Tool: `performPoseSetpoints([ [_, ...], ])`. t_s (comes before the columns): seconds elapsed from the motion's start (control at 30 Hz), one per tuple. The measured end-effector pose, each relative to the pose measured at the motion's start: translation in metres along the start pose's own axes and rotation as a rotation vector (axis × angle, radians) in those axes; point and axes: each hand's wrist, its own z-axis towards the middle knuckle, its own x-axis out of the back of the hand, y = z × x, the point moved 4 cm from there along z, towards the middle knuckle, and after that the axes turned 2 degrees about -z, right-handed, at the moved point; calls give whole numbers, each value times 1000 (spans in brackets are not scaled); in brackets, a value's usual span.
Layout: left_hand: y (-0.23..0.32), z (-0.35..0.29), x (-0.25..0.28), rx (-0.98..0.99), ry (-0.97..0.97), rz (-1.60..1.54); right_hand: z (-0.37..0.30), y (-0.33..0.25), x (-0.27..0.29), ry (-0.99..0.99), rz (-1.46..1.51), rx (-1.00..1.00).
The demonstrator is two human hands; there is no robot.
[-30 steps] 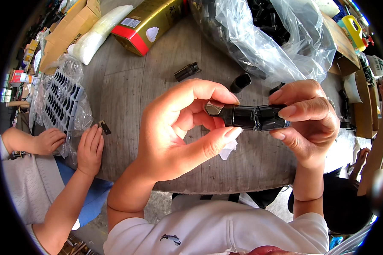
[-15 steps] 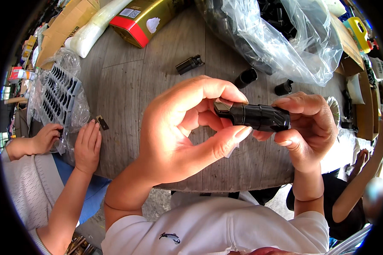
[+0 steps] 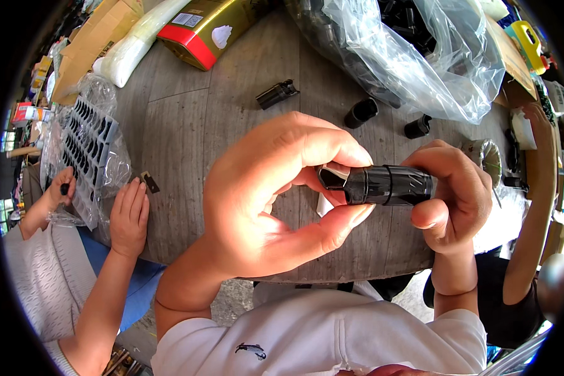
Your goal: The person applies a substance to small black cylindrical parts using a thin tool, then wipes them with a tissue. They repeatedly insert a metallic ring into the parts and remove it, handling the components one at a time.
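Observation:
A black ribbed cylindrical piece [image 3: 382, 185] with a shiny, angled end lies level between my two hands. My left hand [image 3: 263, 194] pinches it near the shiny end, thumb below and index finger above. Around the opposite end curl the fingers of my right hand [image 3: 454, 194], the thumb bent below the piece. A small white scrap [image 3: 324, 205] shows behind my left fingers; what it is I cannot tell. Similar black pieces lie beyond my hands: one on its side [image 3: 277, 94], and two tilted ones, the left one [image 3: 361, 113] and the right one [image 3: 418, 126].
A clear plastic bag [image 3: 445, 81] of black parts bulges at the far right. A gold and red tin [image 3: 197, 37] stands at the far left. One co-worker's hand [image 3: 130, 216] rests beside a grey slotted tray [image 3: 88, 156]; another person's arm [image 3: 536, 188] extends at right.
The black piece has turned about its length, and my right fingers have curled further around its end. At left a co-worker's hand has lifted off the tray's edge; at right another person's arm has reached forward.

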Motion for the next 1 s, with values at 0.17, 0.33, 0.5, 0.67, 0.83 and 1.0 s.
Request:
performPoseSetpoints([
  [0.17, 2, 2, -2, -13, 16, 11, 2, 5, -9, 109, 84, 240],
  [0.33, 1, 2, 0, -53, -2, 71, 5, 3, -7, 19, -33, 367],
  [0.5, -1, 0, -2, -79, -29, 64, 6, 3, -2, -115, -70, 283],
  [0.67, -1, 0, -5, 155, 10, -100, 4, 4, -8, 86, 58, 346],
  [0.83, -9, -6, -4, 158, 149, -359, 0, 3, -6, 33, 80, 251],
  [1.0, 1, -3, 8, -35, 15, 65, -3, 5, -2, 99, 68, 246],
])
